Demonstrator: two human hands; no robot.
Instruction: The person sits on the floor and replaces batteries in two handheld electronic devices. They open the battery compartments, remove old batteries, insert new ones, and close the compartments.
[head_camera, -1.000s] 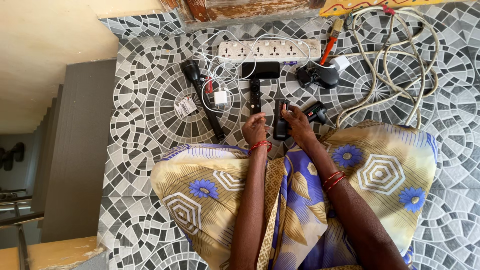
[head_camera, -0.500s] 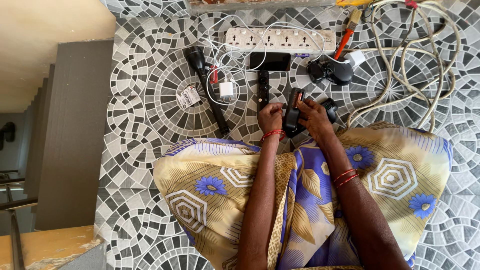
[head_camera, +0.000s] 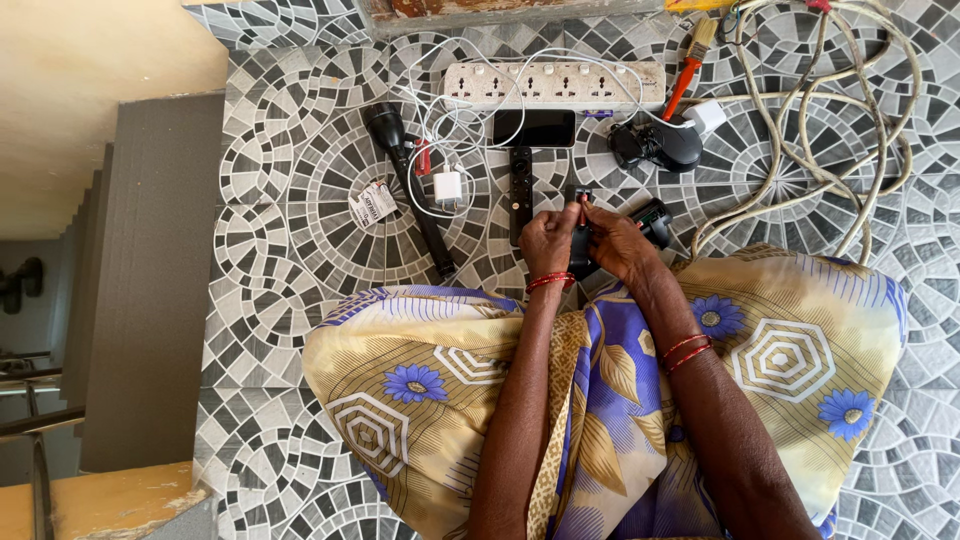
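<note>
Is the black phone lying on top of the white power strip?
No, the black phone lies flat on the tiled floor, just below the white power strip.

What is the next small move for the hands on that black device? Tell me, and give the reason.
Probably press the small red-tipped piece down into the top of the black device. Both hands meet there: the left hand steadies the device's side, while the right hand pinches the piece at its upper end. Whether it is seated cannot be told.
</note>
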